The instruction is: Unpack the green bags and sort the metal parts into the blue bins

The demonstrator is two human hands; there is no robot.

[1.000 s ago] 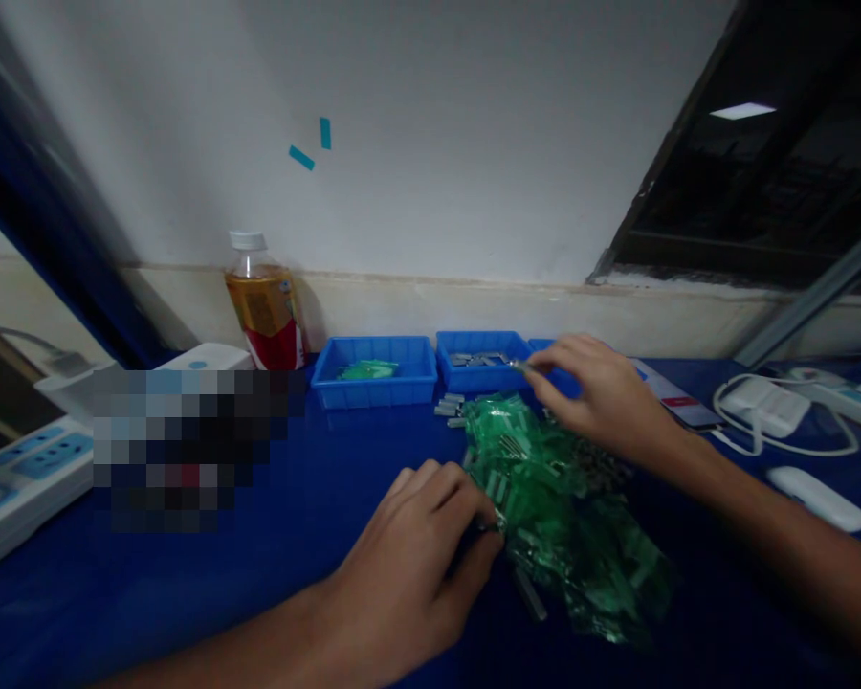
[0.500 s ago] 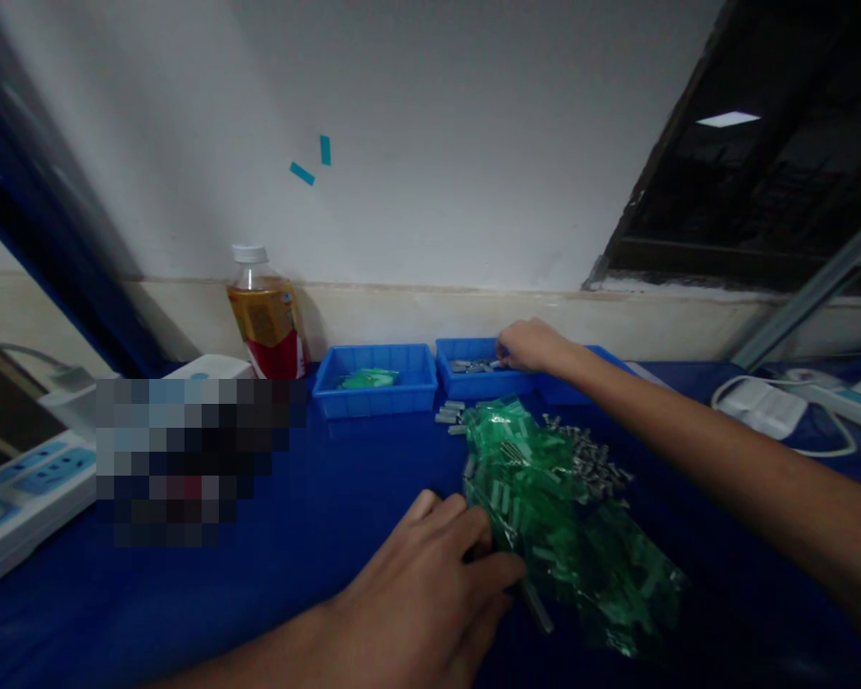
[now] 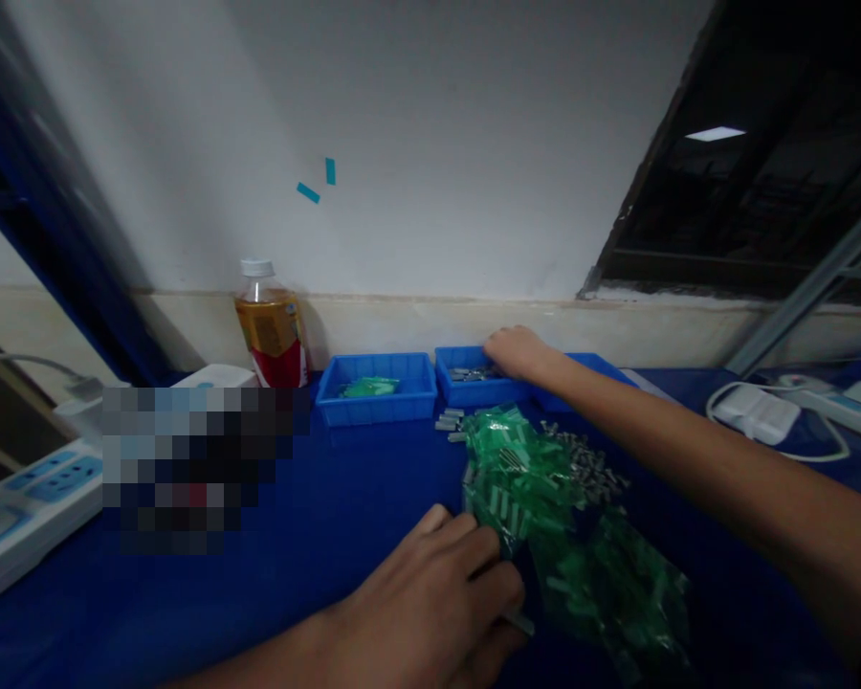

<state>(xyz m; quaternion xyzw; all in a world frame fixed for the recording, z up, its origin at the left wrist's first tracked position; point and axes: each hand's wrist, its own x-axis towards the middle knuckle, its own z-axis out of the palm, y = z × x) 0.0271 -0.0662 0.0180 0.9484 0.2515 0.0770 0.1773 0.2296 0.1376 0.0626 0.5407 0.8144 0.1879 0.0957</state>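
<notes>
My right hand (image 3: 517, 351) reaches far over the middle blue tray (image 3: 479, 388), fingers curled down among the small grey metal pieces inside; whether it holds one is hidden. My left hand (image 3: 434, 598) lies near the front on the blue table, fingers curled against the edge of a heap of small green plastic bags (image 3: 570, 536) and pinching a thin metal piece (image 3: 518, 622). Loose grey metal pieces (image 3: 588, 467) lie beside the heap, and a few more (image 3: 450, 421) sit in front of the trays.
A left blue tray (image 3: 374, 394) holds green bags. A third blue tray (image 3: 588, 368) sits behind my right forearm. A drink bottle (image 3: 271, 325) stands by the wall. A white power strip (image 3: 29, 498) lies at left; white adapters and cables (image 3: 767, 411) lie at right.
My right hand went from above the green heap out to the middle tray and now rests lower in it. My left hand slid slightly toward me along the heap's edge.
</notes>
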